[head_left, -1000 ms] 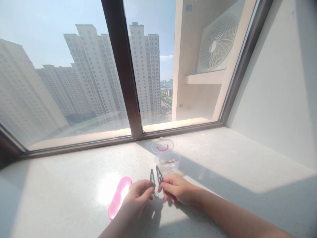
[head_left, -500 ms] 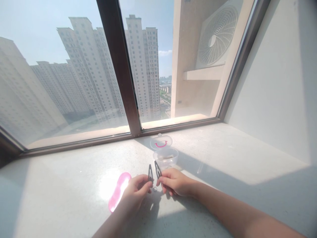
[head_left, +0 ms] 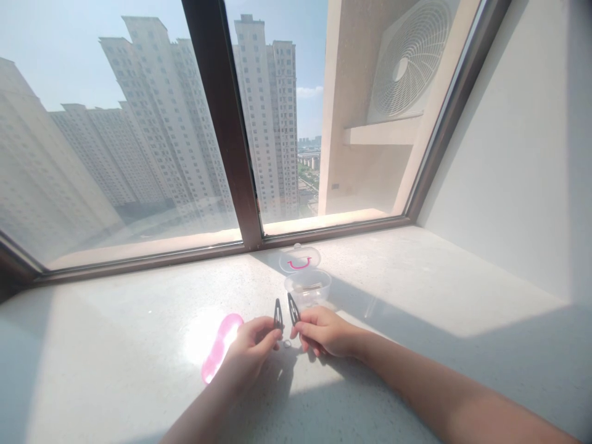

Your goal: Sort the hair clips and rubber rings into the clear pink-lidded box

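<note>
Between thumb and fingers, my left hand [head_left: 259,342] pinches a dark snap hair clip [head_left: 278,312], its narrow end pointing up. A second dark snap hair clip [head_left: 293,308] is held the same way by my right hand [head_left: 326,332], leaning slightly left. The two clips stand side by side with a small gap between them. A small ring [head_left: 287,343] shows below, between my hands. Just beyond the right hand sits a clear plastic box [head_left: 319,290] with its lid [head_left: 298,259] open and a pink handle on it. Some thin light item lies inside the box.
A pink, rounded case [head_left: 221,348] lies on the white windowsill [head_left: 129,345], left of my left hand and partly behind it. The window frame [head_left: 152,262] runs along the far edge, and a white wall [head_left: 504,166] closes off the right side.
Both hands still hold their clips, now slightly further apart. The whole view has shifted a little, so things on the sill appear slightly higher.
</note>
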Demonstrator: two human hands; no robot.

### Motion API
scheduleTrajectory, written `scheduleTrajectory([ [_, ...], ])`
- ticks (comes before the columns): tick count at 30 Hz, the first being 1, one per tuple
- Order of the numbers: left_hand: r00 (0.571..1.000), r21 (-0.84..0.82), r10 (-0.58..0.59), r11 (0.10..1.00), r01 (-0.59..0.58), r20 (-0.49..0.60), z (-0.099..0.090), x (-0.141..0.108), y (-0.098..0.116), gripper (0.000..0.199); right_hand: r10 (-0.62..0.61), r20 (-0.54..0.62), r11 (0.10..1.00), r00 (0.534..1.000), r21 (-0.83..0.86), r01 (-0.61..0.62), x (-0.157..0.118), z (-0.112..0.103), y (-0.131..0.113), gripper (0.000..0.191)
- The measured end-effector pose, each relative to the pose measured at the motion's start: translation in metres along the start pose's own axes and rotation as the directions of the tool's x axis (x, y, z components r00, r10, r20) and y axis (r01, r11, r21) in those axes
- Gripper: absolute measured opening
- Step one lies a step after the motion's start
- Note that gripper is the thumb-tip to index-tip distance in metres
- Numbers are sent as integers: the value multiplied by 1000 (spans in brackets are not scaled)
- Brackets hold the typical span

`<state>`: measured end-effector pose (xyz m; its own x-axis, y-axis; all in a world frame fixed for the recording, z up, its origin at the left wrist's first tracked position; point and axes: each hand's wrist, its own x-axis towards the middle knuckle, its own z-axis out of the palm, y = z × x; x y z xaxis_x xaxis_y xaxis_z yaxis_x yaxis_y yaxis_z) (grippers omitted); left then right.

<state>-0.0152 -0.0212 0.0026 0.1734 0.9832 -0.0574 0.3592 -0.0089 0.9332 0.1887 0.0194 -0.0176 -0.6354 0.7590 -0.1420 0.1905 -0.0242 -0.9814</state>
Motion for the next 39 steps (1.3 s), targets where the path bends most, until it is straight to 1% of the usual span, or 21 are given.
scheduleTrajectory([
  [6, 1000, -12, -1, 1000, 1, -19, 0, 0, 2, 18, 4, 4, 1000, 1000, 4, -4, -1, 0, -1, 23],
  [17, 1000, -5, 20, 1000, -20, 6, 1, 0, -1, 19, 20, 12, 1000, 1000, 14, -20, -2, 0, -3, 22],
  [21, 1000, 40, 7, 999, -8, 5, 0, -1, 3, 21, 10, 10, 1000, 1000, 14, -10, -3, 0, -4, 23],
  [27, 1000, 38, -9, 999, 8, 15, 0, -1, 9, 21, 4, 10, 1000, 1000, 22, -5, -3, 0, -4, 23],
  [33, 1000, 10, 4, 1000, -4, 8, 1, 0, 5, 21, 6, 7, 1000, 1000, 11, -6, -2, -1, 1, 23],
  [39, 1000, -14, -12, 1000, 12, -8, 2, 0, 3, 22, 14, 15, 1000, 1000, 11, -14, -2, -1, -1, 23],
])
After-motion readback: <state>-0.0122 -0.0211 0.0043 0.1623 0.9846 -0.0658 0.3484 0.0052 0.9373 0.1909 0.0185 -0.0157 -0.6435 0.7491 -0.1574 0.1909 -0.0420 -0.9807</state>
